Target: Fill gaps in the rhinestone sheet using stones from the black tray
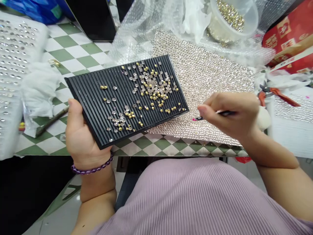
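Observation:
My left hand [81, 140] grips the left end of a black ridged tray [90, 107], thumb on its edge and the other fingers hidden underneath. Loose rhinestones [156, 85], some clear side up and some gold side up, lie scattered over the ridges. The tray is tilted above the table. My right hand [227, 112] is closed around a thin dark pen-like stick [226, 113] with a pink tip. That tip points left, just right of the tray's corner, over a sheet covered in rows of rhinestones [210, 78]. Whether it touches the sheet I cannot tell.
A clear tub of gold rhinestones [232, 19] stands on bubble wrap [137, 36] at the back. Orange-handled pliers [278, 94] lie right, near a red bag [290, 36]. White rhinestone-covered foam [22, 42], crumpled tissue [40, 88] and a dark stick [52, 120] are left; a black device [91, 19] stands behind.

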Action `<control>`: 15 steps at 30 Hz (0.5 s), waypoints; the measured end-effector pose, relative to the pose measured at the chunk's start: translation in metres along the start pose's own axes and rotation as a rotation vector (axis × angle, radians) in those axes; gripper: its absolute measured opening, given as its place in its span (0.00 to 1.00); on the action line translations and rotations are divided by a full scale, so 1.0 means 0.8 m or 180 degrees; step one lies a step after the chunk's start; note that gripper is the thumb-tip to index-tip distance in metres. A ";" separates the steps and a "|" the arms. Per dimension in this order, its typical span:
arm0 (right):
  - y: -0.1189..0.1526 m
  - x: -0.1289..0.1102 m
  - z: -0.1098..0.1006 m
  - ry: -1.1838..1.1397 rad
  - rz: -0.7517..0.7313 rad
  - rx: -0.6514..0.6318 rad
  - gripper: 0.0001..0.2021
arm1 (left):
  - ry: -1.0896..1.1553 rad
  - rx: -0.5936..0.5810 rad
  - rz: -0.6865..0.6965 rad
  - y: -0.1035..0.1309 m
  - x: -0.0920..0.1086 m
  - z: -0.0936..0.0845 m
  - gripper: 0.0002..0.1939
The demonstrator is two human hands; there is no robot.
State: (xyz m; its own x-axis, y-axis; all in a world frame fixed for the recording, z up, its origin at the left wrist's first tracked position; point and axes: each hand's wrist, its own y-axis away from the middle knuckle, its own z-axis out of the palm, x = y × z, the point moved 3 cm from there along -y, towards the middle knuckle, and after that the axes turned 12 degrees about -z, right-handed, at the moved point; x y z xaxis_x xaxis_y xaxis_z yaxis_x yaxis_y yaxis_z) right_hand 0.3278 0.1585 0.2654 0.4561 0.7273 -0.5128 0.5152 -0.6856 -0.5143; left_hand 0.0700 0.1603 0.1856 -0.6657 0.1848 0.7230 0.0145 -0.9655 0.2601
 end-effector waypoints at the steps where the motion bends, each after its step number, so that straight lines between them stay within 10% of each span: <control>1: 0.011 0.004 0.002 0.0161 -0.0018 -0.0163 0.15 | 0.0015 0.0021 0.0022 0.000 0.000 -0.001 0.20; 15: 0.050 0.018 0.013 0.0673 0.0333 -0.0470 0.17 | 0.0022 -0.0291 0.0155 -0.004 -0.002 -0.002 0.19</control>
State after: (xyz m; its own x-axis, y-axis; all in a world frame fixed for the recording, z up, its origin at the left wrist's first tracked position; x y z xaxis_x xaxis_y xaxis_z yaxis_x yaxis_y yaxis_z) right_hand 0.3477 0.1411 0.2303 0.6457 0.6535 -0.3949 0.5504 -0.7568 -0.3525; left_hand 0.0697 0.1627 0.1827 -0.6709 0.1364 0.7289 -0.0210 -0.9860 0.1653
